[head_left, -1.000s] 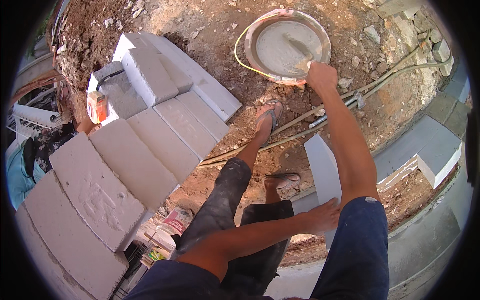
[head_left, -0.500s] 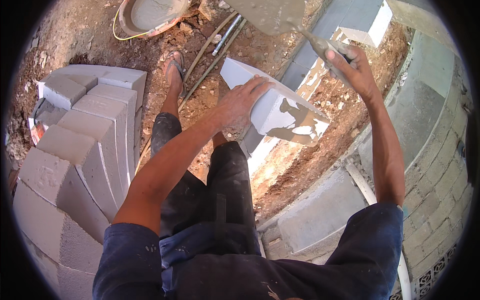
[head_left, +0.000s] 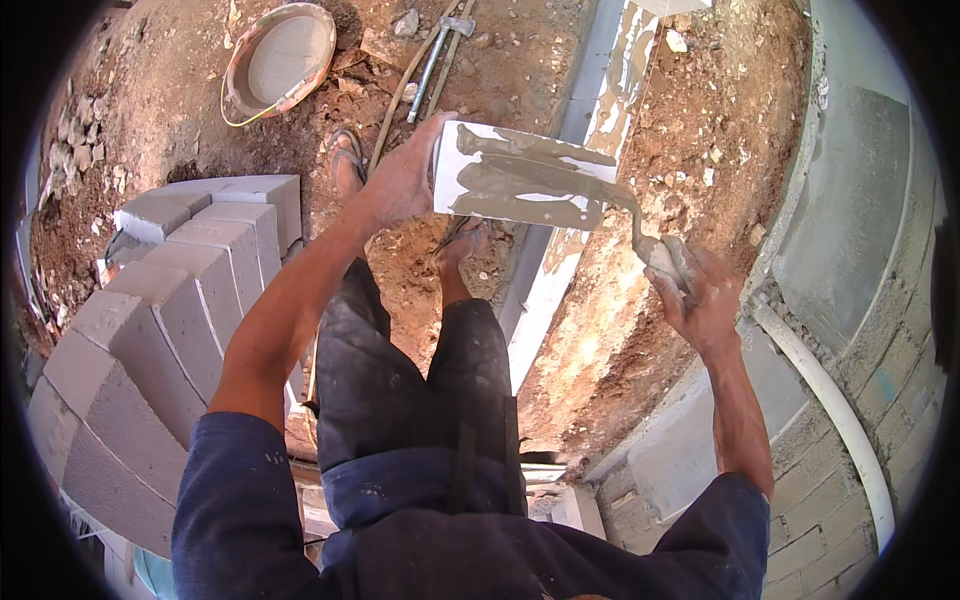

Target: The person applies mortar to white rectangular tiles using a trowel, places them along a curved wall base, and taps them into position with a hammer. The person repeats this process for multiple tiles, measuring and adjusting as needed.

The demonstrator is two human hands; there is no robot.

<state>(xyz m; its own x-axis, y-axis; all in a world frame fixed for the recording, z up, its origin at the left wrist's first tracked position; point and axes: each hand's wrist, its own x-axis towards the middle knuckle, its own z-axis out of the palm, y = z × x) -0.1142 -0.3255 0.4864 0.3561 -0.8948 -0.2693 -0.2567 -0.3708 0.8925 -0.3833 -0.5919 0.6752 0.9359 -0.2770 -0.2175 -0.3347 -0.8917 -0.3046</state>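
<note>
A pale building block [head_left: 450, 193] is tilted up above the low wall, its upturned narrow face streaked with wet grey mortar [head_left: 530, 180]. My left hand [head_left: 405, 175] grips the block at its left end, with some fingers hidden. In my right hand [head_left: 705, 295] is a trowel [head_left: 664, 260], its fingers wrapped round the handle. The trowel's mortar-covered blade lies against the right end of the coated face, so its outline is hard to tell from the mortar. Under the block runs a course of wall blocks [head_left: 585, 105] with white and grey mortar patches on top.
A round mortar bucket [head_left: 236, 85] stands at the far left. Close by lie a hammer [head_left: 432, 72] and a hose [head_left: 402, 85]. Stacked blocks [head_left: 190, 300] rise on my left. A white pipe [head_left: 835, 400] and a block wall [head_left: 860, 470] are at right.
The trowel has come down from the far side onto the block. My left hand has turned the block, so its mortared face now points up. The view has shifted.
</note>
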